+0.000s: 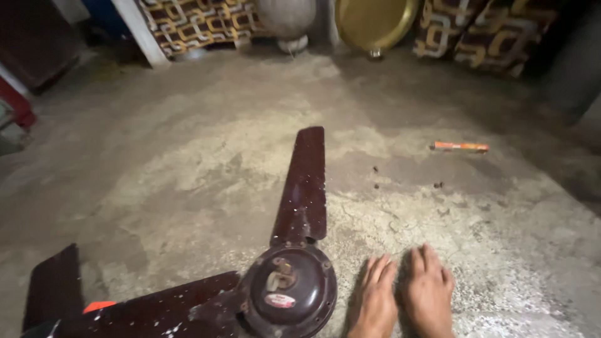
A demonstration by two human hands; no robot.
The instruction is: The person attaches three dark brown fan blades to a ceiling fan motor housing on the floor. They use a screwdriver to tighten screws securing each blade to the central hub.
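Neither of my hands shows in the head view. At the bottom edge, two bare feet (pixel 404 297) rest side by side on the concrete floor, toes pointing away. Just left of them lies a dark brown ceiling fan, its round motor housing (pixel 288 291) facing up. One blade (pixel 303 188) points away from me. A second blade (pixel 156 313) runs to the lower left, with a small orange piece (pixel 99 306) on it. A third blade (pixel 55 285) shows at the far left edge.
An orange stick-like tool (pixel 459 146) lies on the floor at the right, with small dark bits (pixel 438 185) near it. Patterned cushions (pixel 488 31), a brass bowl (pixel 374 22) and a grey round pot (pixel 286 15) line the far wall.
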